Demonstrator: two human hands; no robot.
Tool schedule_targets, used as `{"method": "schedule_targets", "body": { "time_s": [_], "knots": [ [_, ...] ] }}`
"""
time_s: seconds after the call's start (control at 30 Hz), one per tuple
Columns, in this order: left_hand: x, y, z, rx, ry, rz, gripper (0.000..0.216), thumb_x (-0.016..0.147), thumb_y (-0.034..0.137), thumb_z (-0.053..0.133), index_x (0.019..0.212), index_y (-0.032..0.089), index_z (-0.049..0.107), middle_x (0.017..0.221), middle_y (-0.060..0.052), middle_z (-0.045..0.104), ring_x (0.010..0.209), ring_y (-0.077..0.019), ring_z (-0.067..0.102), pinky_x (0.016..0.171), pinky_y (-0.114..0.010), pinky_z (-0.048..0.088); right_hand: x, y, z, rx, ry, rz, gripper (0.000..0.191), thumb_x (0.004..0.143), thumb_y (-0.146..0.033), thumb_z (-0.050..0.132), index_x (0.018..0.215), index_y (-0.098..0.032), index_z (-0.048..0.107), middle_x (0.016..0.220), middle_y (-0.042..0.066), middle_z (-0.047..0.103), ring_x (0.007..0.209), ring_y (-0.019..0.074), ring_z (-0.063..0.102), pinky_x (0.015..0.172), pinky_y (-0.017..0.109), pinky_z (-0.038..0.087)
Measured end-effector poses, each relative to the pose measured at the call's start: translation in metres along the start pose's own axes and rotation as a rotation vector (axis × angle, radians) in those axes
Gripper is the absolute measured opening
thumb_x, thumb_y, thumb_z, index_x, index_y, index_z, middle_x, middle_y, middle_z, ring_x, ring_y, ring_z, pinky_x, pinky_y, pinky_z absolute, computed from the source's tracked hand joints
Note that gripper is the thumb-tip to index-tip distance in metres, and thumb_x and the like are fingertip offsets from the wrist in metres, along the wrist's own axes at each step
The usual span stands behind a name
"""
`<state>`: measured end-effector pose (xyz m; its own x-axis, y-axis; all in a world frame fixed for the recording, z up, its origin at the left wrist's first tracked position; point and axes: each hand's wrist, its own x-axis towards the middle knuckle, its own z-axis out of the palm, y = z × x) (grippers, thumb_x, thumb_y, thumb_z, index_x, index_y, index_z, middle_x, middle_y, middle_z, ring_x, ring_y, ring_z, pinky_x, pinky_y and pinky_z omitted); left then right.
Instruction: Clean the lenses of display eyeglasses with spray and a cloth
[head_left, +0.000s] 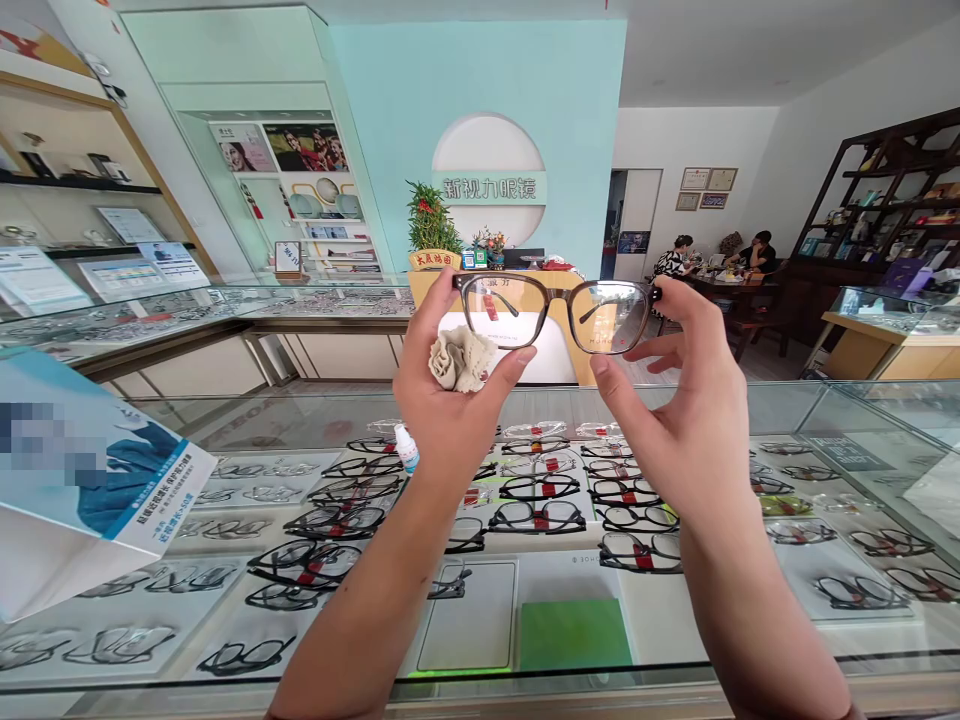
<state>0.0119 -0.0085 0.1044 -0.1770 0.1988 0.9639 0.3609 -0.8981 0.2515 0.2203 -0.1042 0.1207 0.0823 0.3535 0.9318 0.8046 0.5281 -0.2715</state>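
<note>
A pair of dark-framed eyeglasses (556, 296) is held up level above the glass counter, with the lenses upright. My left hand (450, 410) grips the frame's left end between thumb and fingers. A crumpled beige cloth (459, 360) is tucked in that same hand, below the left lens. At the other end, my right hand (686, 400) pinches the right corner of the frame, its thumb near the lower rim. Small printed marks show on the lenses. A small white bottle (406, 447) with a blue label stands on the counter just behind my left wrist.
Below lies a glass display counter (360, 683) with rows of eyeglasses (538, 515) inside. A folded printed card (82, 480) stands on its left side. Across the room are more glass cases (337, 305) and a reception desk (424, 290). Two people (757, 258) sit at a table far right.
</note>
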Motion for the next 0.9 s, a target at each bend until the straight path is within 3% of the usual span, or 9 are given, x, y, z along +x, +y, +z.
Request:
{"method": "schedule_targets", "body": {
  "time_s": [0.4,0.9],
  "knots": [
    [-0.0003,-0.0057,-0.0007,0.011,-0.015,-0.014,0.094,0.087,0.052,0.099,0.17,0.038,0.058,0.17,-0.011,0.065,0.167,-0.0433,0.054,0.129,-0.061,0.059,-0.0007,-0.0018,-0.0008,0.015,-0.008,0.035,0.071,0.108,-0.051,0.068,0.173,-0.039,0.041,0.158,0.018,0.066,0.119,0.0407,0.079,0.072,0.053,0.07],
    [-0.0007,-0.0038,0.0015,0.013,-0.014,0.007,0.089,0.092,0.056,0.094,0.171,0.038,0.057,0.17,-0.01,0.065,0.167,-0.0426,0.055,0.126,-0.06,0.062,-0.0006,-0.0021,-0.0006,0.009,0.002,0.008,0.069,0.109,-0.052,0.068,0.172,-0.038,0.042,0.157,0.019,0.066,0.116,0.0392,0.079,0.074,0.053,0.071]
  ]
}}
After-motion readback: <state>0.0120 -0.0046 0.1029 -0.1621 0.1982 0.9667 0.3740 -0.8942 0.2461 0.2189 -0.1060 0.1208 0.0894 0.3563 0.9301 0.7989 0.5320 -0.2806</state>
